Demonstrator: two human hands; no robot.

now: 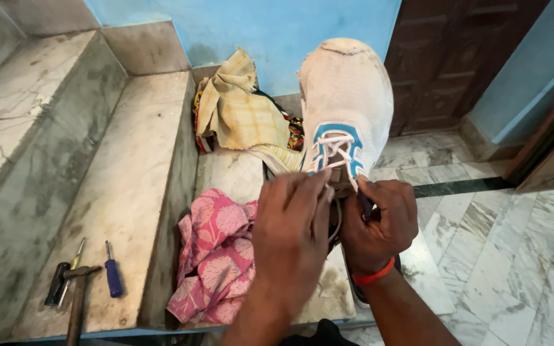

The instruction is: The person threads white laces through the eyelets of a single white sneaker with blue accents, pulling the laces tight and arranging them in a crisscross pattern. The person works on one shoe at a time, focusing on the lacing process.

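Clearly both hands are busy at the laces of a worn white sneaker (pixel 346 96) with blue eyelet panels, which stands at centre-right of the frame on a marble step (pixel 129 192). The left hand (pixel 292 232) has its fingers curled and pressed together near the shoe's tongue, apparently pinching a white lace (pixel 333 146); the exact contact is hidden behind the knuckles. The right hand (pixel 379 221), with a red band at the wrist, is closed around a lace end or a small dark item, and I cannot tell which.

To do this lacing work well, it seems best to keep the shoe braced against the step, hold even tension on both strands, and feed one eyelet at a time so the crossings lie flat.

The sneaker's long axis runs nearly bottom-to-top in the frame, tilted slightly right; its toe points toward the upper edge and the blue wall (pixel 251 25), with the heel end hidden under the hands.

A pink floral cloth (pixel 216 256) lies lower centre, a yellow checked cloth (pixel 238 109) upper centre, and a hammer (pixel 75 295) and blue-handled screwdriver (pixel 113 272) sit lower left.
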